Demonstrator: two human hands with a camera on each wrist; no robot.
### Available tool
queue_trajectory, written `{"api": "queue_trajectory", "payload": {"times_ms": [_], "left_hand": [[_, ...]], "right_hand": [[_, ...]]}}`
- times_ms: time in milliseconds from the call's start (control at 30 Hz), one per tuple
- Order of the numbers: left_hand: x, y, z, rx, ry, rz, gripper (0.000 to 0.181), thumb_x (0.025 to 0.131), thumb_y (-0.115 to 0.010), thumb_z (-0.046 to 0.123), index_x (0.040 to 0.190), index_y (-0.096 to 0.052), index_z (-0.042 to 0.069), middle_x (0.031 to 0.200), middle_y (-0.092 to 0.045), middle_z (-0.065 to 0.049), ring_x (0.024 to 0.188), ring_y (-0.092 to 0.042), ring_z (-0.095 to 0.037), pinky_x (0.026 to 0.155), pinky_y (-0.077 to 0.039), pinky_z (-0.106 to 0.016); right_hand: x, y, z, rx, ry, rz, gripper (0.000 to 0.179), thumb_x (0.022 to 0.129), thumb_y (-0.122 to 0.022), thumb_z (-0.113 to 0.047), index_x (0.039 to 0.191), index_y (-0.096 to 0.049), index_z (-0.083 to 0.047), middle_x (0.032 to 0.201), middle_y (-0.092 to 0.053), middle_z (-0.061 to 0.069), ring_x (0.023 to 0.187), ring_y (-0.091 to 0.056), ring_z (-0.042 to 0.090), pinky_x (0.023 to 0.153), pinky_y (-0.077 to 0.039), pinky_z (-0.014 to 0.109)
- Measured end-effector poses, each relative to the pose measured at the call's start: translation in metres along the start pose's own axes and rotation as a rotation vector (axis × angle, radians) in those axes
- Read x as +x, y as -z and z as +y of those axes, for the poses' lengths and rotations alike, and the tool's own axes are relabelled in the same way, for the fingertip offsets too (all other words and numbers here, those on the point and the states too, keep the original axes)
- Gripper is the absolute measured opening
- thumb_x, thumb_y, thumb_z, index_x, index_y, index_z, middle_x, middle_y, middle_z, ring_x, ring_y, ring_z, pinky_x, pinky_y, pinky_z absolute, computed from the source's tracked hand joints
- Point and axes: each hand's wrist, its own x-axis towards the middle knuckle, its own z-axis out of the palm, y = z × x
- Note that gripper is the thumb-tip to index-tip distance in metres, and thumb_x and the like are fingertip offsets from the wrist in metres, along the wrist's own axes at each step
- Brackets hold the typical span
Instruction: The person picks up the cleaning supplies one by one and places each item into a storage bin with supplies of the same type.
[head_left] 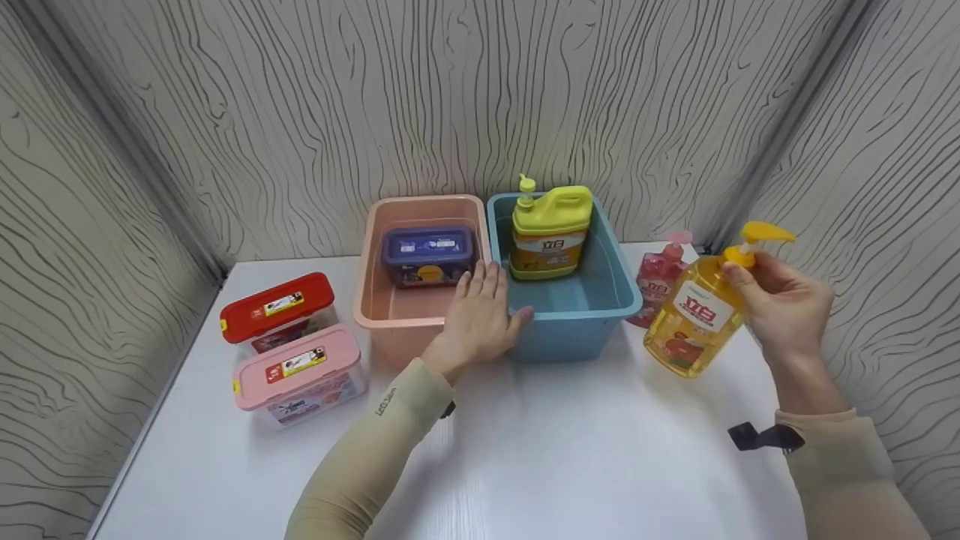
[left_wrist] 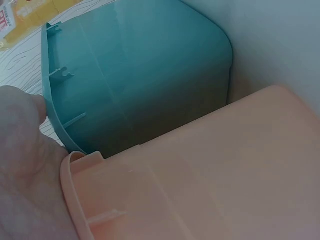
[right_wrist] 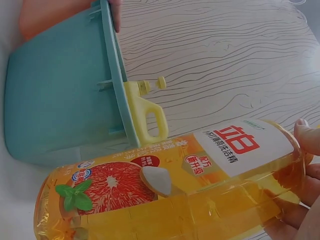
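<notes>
Gripping with the right hand (head_left: 784,307), thumb and fingers curled round its upper end, a tilted, translucent amber pump bottle (head_left: 686,326) at frame right. Resting the left hand (head_left: 478,319), fingers straight, on rims of a smooth plastic pink tub (head_left: 401,337) and blue tub (head_left: 562,337), centre. Showing at left a boxy pink-lidded container (head_left: 307,375); farther, inside the blue tub, a yellow-green jug (head_left: 551,232); behind, a wavy-grained wall (head_left: 450,97).

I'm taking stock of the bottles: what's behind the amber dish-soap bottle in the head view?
A pink pump bottle, its lower right side covered from view, stands behind the amber dish-soap bottle held in the right hand.
</notes>
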Motion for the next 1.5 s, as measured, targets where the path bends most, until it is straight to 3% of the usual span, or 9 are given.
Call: {"api": "queue_trajectory", "payload": {"times_ms": [500,833,1200,1500], "left_hand": [[0.0,0.0,0.0,0.011,-0.001,-0.005,0.09,0.117,-0.025,0.066,0.179,-0.02,0.001,0.19,-0.015,-0.018,0.179,-0.01,-0.037,0.147,-0.011,-0.054],[0.001,0.0,0.002,0.024,0.011,-0.016,0.091,0.117,-0.026,0.067,0.179,-0.019,0.001,0.19,-0.016,-0.018,0.179,-0.011,-0.036,0.147,-0.011,-0.053],[0.002,0.0,0.001,0.022,0.015,-0.016,0.089,0.118,-0.029,0.065,0.179,-0.019,0.001,0.19,-0.016,-0.017,0.179,-0.012,-0.036,0.147,-0.011,-0.053],[0.002,0.0,0.001,0.014,0.01,-0.014,0.089,0.118,-0.028,0.066,0.179,-0.019,0.001,0.19,-0.017,-0.017,0.179,-0.012,-0.036,0.147,-0.012,-0.054]], "right_hand": [[0.009,-0.006,-0.022,-0.046,-0.014,-0.026,0.051,0.098,-0.087,-0.011,0.145,-0.073,-0.002,0.124,-0.087,-0.009,0.111,-0.08,0.003,0.093,-0.06,0.009],[0.012,-0.015,-0.028,0.0,0.047,-0.093,0.047,0.098,-0.086,-0.007,0.142,-0.073,0.003,0.118,-0.088,-0.008,0.107,-0.083,0.007,0.091,-0.063,0.014],[0.012,-0.02,-0.04,-0.04,0.105,-0.174,0.044,0.101,-0.084,-0.008,0.142,-0.073,0.004,0.119,-0.087,-0.009,0.108,-0.082,0.006,0.092,-0.063,0.013],[0.014,-0.018,-0.054,0.011,0.15,-0.24,0.042,0.101,-0.082,-0.005,0.14,-0.072,0.008,0.118,-0.088,-0.005,0.106,-0.083,0.009,0.094,-0.063,0.014]]}}
